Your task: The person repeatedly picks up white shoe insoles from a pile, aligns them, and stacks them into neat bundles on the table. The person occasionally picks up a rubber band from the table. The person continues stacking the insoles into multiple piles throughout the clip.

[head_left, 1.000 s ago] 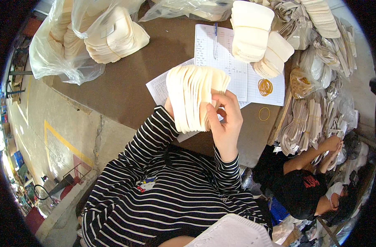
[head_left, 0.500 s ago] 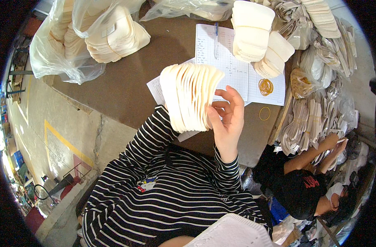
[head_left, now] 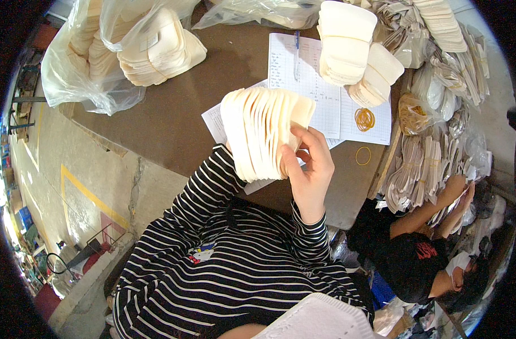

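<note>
A fanned stack of cream, flat, round-cornered pieces (head_left: 255,135) is held up over the near side of the table. My left sleeve ends behind the stack, and my left hand supports it there with its fingers hidden. My right hand (head_left: 310,172) is at the right end of the stack, thumb and fingertips closed on the edges of the last pieces. One piece at that end leans away from the others. Under and behind the stack lie written paper sheets (head_left: 311,107) with a pen (head_left: 296,56) on them.
Banded cream stacks (head_left: 348,42) stand at the far right of the brown table (head_left: 173,121). Rubber bands (head_left: 364,119) lie on the paper. A plastic bag (head_left: 60,85) of similar pieces is at far left. A co-worker (head_left: 419,254) handles bundles (head_left: 416,169) at right.
My right hand has shifted slightly left, its fingers closing from loosely spread onto the stack's right edge. The end piece now leans further right. The co-worker's hands have moved slightly.
</note>
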Available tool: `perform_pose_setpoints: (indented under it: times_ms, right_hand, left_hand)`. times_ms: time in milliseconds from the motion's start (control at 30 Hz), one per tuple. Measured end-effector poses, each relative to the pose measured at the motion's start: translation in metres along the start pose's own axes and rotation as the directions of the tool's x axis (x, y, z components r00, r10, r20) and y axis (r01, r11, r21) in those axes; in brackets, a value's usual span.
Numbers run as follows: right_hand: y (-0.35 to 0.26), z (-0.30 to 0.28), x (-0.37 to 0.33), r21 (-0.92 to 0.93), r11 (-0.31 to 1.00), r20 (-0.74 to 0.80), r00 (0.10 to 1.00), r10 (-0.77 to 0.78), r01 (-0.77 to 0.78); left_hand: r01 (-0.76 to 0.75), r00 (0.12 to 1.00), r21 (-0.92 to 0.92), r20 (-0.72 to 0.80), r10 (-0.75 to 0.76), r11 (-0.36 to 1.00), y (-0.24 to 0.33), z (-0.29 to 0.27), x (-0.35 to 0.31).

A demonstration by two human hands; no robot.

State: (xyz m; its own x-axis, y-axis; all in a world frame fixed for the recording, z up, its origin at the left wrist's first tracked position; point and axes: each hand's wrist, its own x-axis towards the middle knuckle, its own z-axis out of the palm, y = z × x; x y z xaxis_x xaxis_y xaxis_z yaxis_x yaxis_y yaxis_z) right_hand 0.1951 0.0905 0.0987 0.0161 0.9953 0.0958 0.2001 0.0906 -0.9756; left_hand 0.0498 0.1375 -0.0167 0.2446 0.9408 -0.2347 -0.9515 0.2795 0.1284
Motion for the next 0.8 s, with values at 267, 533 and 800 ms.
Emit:
perform_pose_setpoints:
  times_ms: [267,533,800]
  right_hand:
    - [0.004,-0.001,0.0,-0.087,0.995,-0.023,0.998,-0.06,0.058]
    - [0.008,0.0,-0.001,-0.087,0.992,-0.061,0.993,-0.099,0.093]
    - [0.002,0.001,0.002,-0.287,0.944,-0.07,0.979,-0.189,0.162]
  left_hand:
    - [0.014,1.0,0.004,0.012,-0.014,1.0,0.0,0.0,0.001]
    - [0.087,0.996,0.0,0.019,-0.087,0.996,-0.003,0.0,0.001]
    - [0.255,0.966,-0.022,0.041,-0.254,0.967,-0.005,-0.004,0.002]
